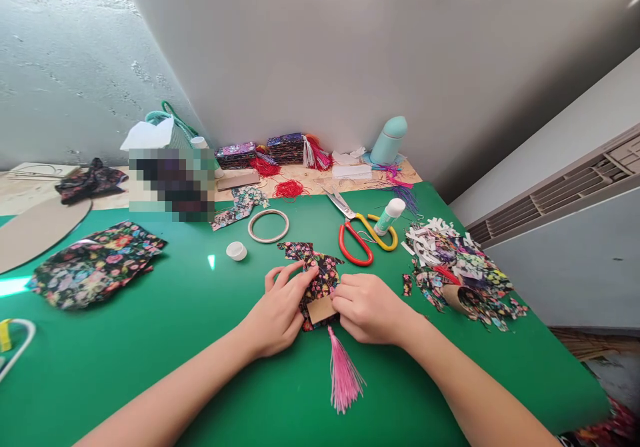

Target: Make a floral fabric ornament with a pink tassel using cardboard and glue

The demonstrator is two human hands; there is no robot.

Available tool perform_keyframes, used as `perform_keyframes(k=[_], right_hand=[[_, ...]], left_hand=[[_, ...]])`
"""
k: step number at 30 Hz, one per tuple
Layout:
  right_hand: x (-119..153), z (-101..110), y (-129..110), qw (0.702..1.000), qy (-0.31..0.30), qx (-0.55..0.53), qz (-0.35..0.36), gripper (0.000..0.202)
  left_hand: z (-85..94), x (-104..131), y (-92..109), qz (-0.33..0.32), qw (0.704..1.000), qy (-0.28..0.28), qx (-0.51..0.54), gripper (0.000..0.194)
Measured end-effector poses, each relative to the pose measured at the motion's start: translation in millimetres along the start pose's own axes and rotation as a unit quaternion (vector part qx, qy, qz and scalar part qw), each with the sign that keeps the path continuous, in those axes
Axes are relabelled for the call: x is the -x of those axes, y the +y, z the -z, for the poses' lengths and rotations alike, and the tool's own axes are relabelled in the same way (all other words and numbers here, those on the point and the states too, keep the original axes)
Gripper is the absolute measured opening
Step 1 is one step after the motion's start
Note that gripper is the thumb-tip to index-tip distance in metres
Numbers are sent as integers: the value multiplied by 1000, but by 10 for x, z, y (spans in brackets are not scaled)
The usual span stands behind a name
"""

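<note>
Left hand [283, 310], half open with fingers bent, rests on a black floral-print fabric piece [323, 280] lying on the glossy green tabletop [240, 400], while the right hand [373, 308], fingers curled in, touches its right edge (whether anything is pinched there cannot be told). On the fabric's near part sits a small tan rectangular strip [321, 310], with a pink thread tassel [344, 375] extending from the lower edge.

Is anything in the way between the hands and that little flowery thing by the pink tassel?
No, nothing I can see. The left hand rests on the flowery piece and the right hand touches its edge. The scissors lie farther back, out of the way.
</note>
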State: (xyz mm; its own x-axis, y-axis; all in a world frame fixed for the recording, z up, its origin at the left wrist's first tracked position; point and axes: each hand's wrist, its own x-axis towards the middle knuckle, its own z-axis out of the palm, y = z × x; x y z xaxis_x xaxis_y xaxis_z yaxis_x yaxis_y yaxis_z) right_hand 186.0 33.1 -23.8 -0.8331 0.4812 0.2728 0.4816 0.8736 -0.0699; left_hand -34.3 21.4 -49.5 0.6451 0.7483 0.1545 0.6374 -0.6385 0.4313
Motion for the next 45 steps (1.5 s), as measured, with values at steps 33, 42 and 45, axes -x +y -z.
perform_keyframes(k=[33, 42, 45], right_hand=[[-29, -87, 43, 922, 261, -19, -287, 15], [-40, -123, 48, 923, 245, -26, -295, 17], [-40, -128, 54, 925, 243, -32, -290, 18]], left_hand=[[51, 11, 48, -71, 992, -56, -84, 63], [76, 24, 80, -105, 985, -111, -77, 63], [70, 19, 68, -118, 984, -112, -74, 63]])
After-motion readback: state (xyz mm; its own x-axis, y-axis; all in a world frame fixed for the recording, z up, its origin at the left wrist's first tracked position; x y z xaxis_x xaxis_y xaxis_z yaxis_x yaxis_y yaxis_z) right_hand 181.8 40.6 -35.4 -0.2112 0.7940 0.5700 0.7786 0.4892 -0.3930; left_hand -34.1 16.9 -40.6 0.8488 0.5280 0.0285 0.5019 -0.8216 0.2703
